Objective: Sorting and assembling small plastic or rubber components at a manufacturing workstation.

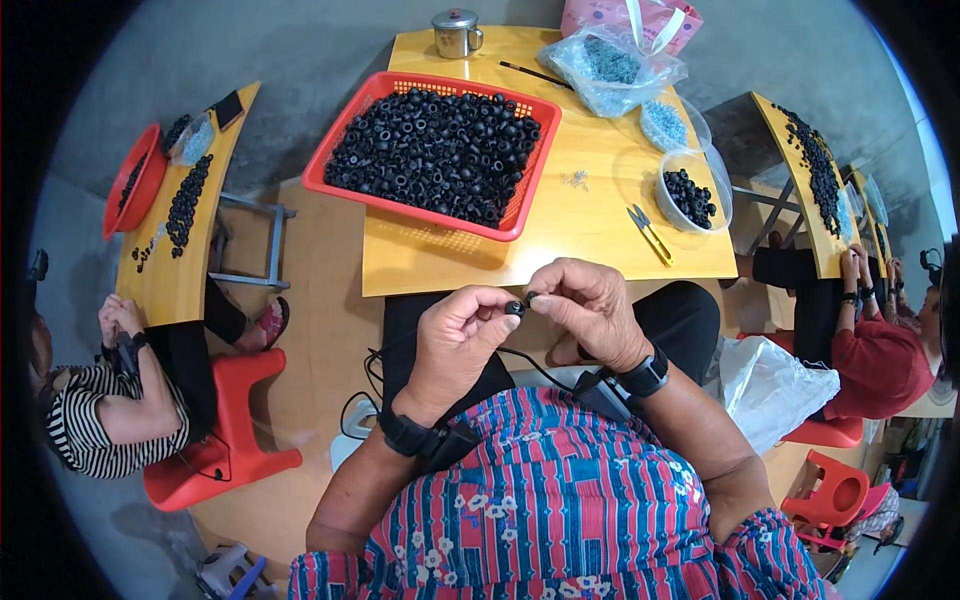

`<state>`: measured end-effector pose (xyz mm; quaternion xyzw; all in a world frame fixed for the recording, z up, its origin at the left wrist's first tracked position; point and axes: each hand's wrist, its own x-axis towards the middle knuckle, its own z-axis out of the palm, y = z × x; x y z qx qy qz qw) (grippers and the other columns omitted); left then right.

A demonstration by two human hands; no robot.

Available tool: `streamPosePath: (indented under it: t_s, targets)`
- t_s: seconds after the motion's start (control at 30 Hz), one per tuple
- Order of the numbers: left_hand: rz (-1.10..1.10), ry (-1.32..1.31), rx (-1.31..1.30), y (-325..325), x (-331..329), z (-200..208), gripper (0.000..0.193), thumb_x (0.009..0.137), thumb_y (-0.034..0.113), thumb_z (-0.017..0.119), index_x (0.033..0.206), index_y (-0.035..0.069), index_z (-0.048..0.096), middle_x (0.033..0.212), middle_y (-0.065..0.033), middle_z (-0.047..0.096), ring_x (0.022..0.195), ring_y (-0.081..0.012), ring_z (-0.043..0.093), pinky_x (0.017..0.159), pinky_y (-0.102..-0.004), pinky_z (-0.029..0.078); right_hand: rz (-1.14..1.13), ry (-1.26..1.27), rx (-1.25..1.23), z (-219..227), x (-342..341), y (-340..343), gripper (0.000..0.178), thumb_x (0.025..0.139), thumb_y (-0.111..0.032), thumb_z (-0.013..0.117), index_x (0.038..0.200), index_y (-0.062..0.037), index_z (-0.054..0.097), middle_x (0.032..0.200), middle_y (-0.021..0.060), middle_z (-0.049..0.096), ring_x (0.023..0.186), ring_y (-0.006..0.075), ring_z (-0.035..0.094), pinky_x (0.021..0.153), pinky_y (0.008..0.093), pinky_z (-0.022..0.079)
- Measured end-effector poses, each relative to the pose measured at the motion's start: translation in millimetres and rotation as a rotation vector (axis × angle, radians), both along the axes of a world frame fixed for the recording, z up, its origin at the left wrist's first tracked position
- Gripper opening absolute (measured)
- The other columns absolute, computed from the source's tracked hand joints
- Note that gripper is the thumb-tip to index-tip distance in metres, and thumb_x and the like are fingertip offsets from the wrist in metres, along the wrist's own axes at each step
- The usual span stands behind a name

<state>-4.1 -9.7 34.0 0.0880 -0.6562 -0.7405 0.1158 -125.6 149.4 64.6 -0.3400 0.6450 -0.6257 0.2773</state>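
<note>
My left hand (458, 335) pinches a small black rubber ring (515, 308) between thumb and fingers, just below the near edge of the yellow table (590, 225). My right hand (592, 308) meets it from the right, its fingertips closed on a tiny part pressed against the ring; what that part is cannot be made out. Both wrists wear black bands. Straight ahead on the table stands a red basket (345, 140) heaped with several black rings.
A clear bowl (668, 205) with black rings, small yellow-handled scissors (650, 233), bags of small metal parts (612, 62), a metal mug (456, 33) and a pencil (535, 74) are on the table. Other people sit at side tables left (170, 270) and right (812, 215), on red stools.
</note>
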Motion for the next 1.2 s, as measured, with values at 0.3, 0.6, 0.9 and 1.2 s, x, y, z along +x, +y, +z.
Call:
streamPosePath:
  t_s: [0.3,0.6,0.9,1.2]
  targets:
    - [-0.002,0.017,-0.133,1.0,2.0,3.2,0.016,0.086,0.001,0.067,0.102,-0.001,0.062,0.09,-0.0001,0.06,0.081,-0.0052,0.055,0.074,-0.0209,0.047,0.047,-0.301,0.034,5.6,-2.9,-1.6,0.011,0.089,-0.01,0.065,0.094,-0.0007,0.064,0.081,0.0015,0.063,0.07,0.0078,0.056,0.064,0.0221,0.047]
    - [-0.004,0.017,-0.09,0.5,3.6,1.8,0.016,0.086,0.004,0.069,0.1,0.0,0.062,0.088,0.0008,0.06,0.079,-0.0044,0.054,0.071,-0.0199,0.046,0.053,-0.27,0.052,0.9,-2.9,-3.2,0.011,0.089,-0.01,0.065,0.093,-0.0002,0.065,0.08,0.0014,0.063,0.069,0.0078,0.057,0.065,0.0224,0.048]
    - [0.0,0.032,-0.109,1.5,3.4,2.9,0.015,0.086,0.004,0.069,0.099,0.0,0.062,0.086,0.0016,0.058,0.077,-0.0037,0.052,0.069,-0.0192,0.046,0.04,-0.256,0.055,-1.0,-1.3,-2.5,0.012,0.087,-0.009,0.068,0.095,-0.0005,0.066,0.082,0.0001,0.064,0.071,0.0066,0.057,0.066,0.0212,0.049]
    - [0.01,0.023,-0.126,2.6,2.4,3.6,0.015,0.085,0.003,0.07,0.097,0.0,0.062,0.083,0.0019,0.057,0.074,-0.0035,0.052,0.067,-0.0191,0.045,0.046,-0.233,0.072,-2.6,-1.2,-1.4,0.01,0.087,-0.008,0.068,0.094,-0.001,0.067,0.081,-0.0007,0.064,0.072,0.0058,0.057,0.065,0.0202,0.049]
